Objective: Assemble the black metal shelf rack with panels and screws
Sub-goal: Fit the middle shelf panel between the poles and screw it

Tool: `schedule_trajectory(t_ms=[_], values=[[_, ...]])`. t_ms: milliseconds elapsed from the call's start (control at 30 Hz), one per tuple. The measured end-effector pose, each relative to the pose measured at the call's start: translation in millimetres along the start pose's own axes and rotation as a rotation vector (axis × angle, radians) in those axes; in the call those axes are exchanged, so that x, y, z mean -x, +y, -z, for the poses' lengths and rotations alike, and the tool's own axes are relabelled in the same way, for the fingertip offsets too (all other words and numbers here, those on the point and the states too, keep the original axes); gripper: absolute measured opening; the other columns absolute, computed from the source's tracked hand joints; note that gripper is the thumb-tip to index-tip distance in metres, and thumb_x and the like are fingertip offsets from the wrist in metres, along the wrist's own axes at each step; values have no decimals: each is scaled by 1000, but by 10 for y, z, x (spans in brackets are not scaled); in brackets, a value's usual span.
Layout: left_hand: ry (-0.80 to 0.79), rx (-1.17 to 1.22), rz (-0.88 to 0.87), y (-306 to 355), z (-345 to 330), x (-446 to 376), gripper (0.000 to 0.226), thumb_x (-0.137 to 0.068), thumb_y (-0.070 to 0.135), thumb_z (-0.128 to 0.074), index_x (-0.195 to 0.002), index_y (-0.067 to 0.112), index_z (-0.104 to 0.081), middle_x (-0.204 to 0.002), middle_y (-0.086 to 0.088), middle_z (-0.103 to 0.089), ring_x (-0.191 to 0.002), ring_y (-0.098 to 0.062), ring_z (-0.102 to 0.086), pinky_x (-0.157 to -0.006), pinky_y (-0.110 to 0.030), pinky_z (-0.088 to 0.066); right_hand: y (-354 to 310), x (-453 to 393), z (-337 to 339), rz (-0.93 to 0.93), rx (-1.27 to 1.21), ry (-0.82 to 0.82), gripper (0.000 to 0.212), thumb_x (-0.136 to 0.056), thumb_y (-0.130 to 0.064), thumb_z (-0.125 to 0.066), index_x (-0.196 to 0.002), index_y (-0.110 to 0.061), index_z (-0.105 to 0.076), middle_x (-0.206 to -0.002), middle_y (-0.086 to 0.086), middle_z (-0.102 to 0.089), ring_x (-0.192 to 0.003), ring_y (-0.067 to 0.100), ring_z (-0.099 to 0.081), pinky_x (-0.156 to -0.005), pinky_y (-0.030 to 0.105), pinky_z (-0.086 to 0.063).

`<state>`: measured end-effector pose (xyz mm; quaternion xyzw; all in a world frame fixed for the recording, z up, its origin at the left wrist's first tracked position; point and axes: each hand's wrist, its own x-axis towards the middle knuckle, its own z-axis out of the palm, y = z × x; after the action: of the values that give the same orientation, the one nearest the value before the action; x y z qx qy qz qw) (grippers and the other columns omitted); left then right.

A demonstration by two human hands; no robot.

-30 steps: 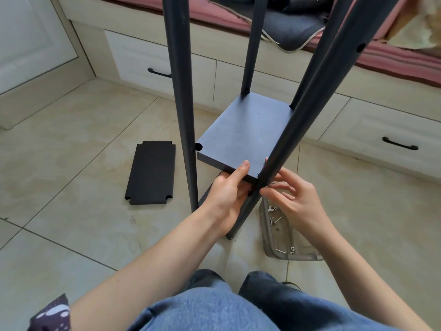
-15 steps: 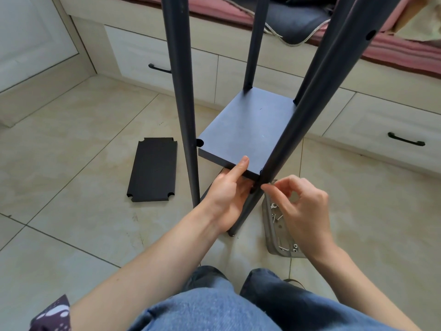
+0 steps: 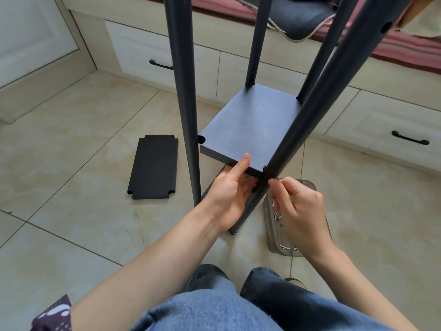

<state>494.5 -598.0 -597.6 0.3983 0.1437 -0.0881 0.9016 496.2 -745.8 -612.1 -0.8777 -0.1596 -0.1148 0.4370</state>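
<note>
Head view — the right hand (image 3: 299,211) has curled in from splayed fingers to a tight pinch at the near-right pole (image 3: 307,111), likely seating a screw, though none shows. The left hand (image 3: 230,192) keeps gripping the shelf panel (image 3: 250,130) by its near edge, thumb on top — panel just above both hands, spare panel (image 3: 154,166) on the floor, well left.

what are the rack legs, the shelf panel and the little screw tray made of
Legs: probably painted metal tube, smooth matte black, round with drilled holes. Shelf panel: looks like coated board, thick flat edge, dull grey-black face. Screw tray: translucent grey plastic, seemingly; screws show through it.
</note>
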Motion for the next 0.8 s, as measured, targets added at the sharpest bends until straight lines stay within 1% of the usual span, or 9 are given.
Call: schedule_trajectory(t_ms=[133, 233, 267, 367, 533, 600, 667, 733, 800], values=[[5, -15, -5, -1, -4, -10, 43, -105, 27, -48, -143, 7, -50, -136, -20, -61, -108, -29, -59, -104, -37, -47, 44, 37, 28, 20, 102, -61, 21, -97, -29, -59, -78, -20, -56, -65, -8, -56, -62, 15, -53, -56, 36, -42], [12, -26, -10, 0, -7, -11, 44, -105, 27, -47, -143, 5, -49, -122, -19, -64, -103, -31, -57, -91, -35, -50, 68, 74, 35, 44, 131, -79, 10, -96, -20, -58, -87, -18, -60, -73, -5, -60, -68, 17, -55, -61, 39, -45], [13, -29, -11, 0, -7, -11, 44, -105, 27, -47, -143, 4, -49, -119, -17, -64, -102, -32, -55, -89, -34, -49, 76, 68, 41, 38, 115, -86, 13, -96, -22, -55, -87, -17, -62, -73, -4, -60, -69, 18, -56, -62, 41, -46], [14, -42, -15, 0, 0, -10, 46, -106, 27, -46, -144, 1, -47, -117, -17, -62, -103, -32, -52, -90, -36, -44, 89, 31, 63, 40, 103, -118, 20, -96, -27, -48, -83, -18, -62, -72, -4, -60, -73, 17, -56, -65, 43, -46], [-1, -28, -17, 29, -10, 7, 44, -106, 26, -46, -143, 3, -48, -115, -14, -65, -95, -25, -60, -79, -27, -54, 79, -6, 96, 63, 137, -171, 22, -100, -19, -51, -79, -21, -56, -69, -5, -55, -72, 18, -51, -68, 41, -43], [3, -24, -14, 37, -23, 6, 44, -106, 25, -46, -144, 4, -47, -121, -16, -65, -100, -27, -59, -79, -26, -56, 42, -39, 125, 124, 227, -177, 22, -99, -20, -48, -77, -22, -51, -66, -11, -48, -67, 18, -46, -70, 37, -38], [4, -18, -15, 40, -34, 4, 43, -106, 25, -46, -144, 6, -47, -132, -18, -63, -107, -27, -59, -83, -26, -54, 4, -76, 164, 191, 361, -168, 22, -97, -24, -48, -77, -18, -54, -64, -13, -42, -65, 19, -42, -73, 38, -38], [2, -12, -20, 40, -39, 6, 42, -106, 24, -46, -144, 8, -48, -138, -18, -60, -109, -26, -60, -86, -27, -53, -14, -99, 205, 164, 382, -167, 28, -100, -30, -50, -79, -15, -60, -63, -10, -47, -64, 22, -47, -70, 38, -40], [7, -5, -18, 44, -39, 10, 42, -105, 24, -47, -144, 9, -49, -138, -17, -60, -109, -26, -60, -85, -25, -53, -36, -123, 247, 54, 266, -155, 20, -93, -37, -60, -84, -19, -62, -66, -8, -56, -67, 19, -54, -66, 36, -43]])
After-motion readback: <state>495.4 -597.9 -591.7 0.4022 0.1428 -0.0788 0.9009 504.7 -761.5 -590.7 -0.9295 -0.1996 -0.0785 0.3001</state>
